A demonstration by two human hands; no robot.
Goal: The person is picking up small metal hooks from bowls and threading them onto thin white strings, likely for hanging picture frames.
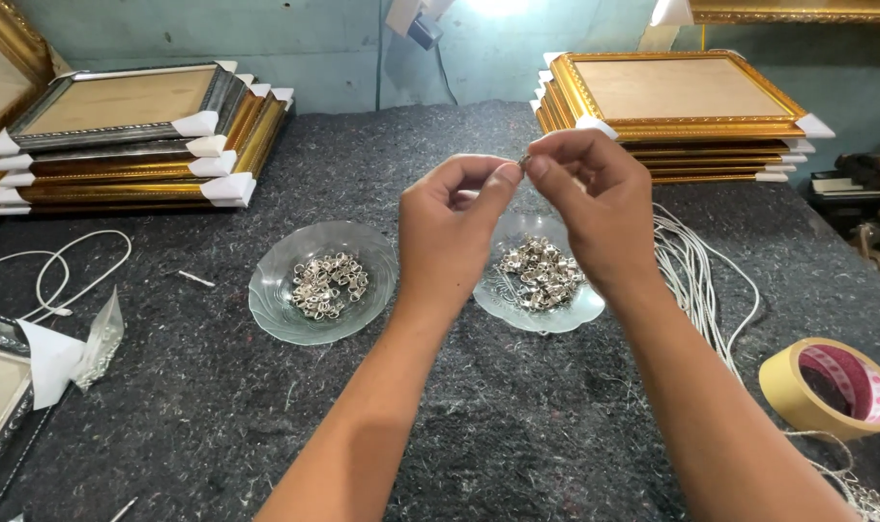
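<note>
Two bare hands meet above a grey felt-covered table (479, 425), pinching a small metal fitting (524, 161) between them at chest height over two glass dishes. The left hand (452, 227) closes thumb and forefinger narrowly on one side of the fitting, the other fingers curled in toward the palm; the right hand (595, 198) grips the other side with thumb and forefinger tips, so that the fingertips of both hands touch around the piece. The fitting is too small to make out in detail. Directly below, the right glass dish (513, 304) holds a heap of silver metal hangers (542, 274), partly hidden by the right hand; the left glass dish (271, 309) just beside it holds a smaller heap of metal rings (326, 283). A bundle of white cord (691, 266) lies to the right of the dishes, near a roll of tan tape (827, 387). Stacks of gold picture frames with white corner guards stand at the back left (131, 145) and back right (682, 106) of the table.
</note>
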